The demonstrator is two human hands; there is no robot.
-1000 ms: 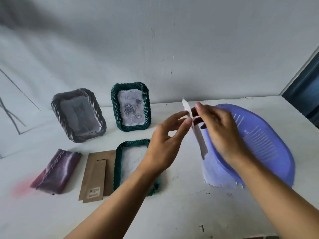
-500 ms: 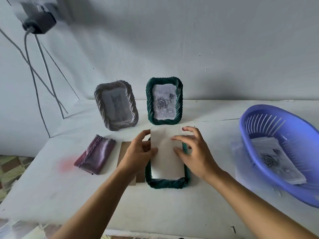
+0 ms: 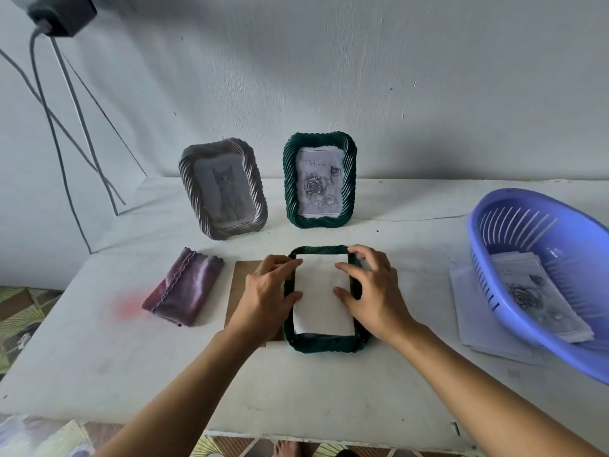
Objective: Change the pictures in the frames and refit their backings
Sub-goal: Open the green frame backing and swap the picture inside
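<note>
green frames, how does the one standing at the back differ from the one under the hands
The standing green frame is upright, showing a rose drawing; the flat green frame lies face down, showing only a blank white sheet. Nothing touches the standing one; the left hand and right hand rest on the flat one. Both share a dark green twisted rim.

Matt white paper (image 3: 321, 291) is lying in a ribbed dark green frame (image 3: 324, 343), beside a brown cardboard backing (image 3: 241, 275). The purple cloth (image 3: 184, 288) is shining like satin; the blue basket (image 3: 573, 225) is showing smooth plastic; the white bench (image 3: 329, 390) is looking scuffed.
</note>
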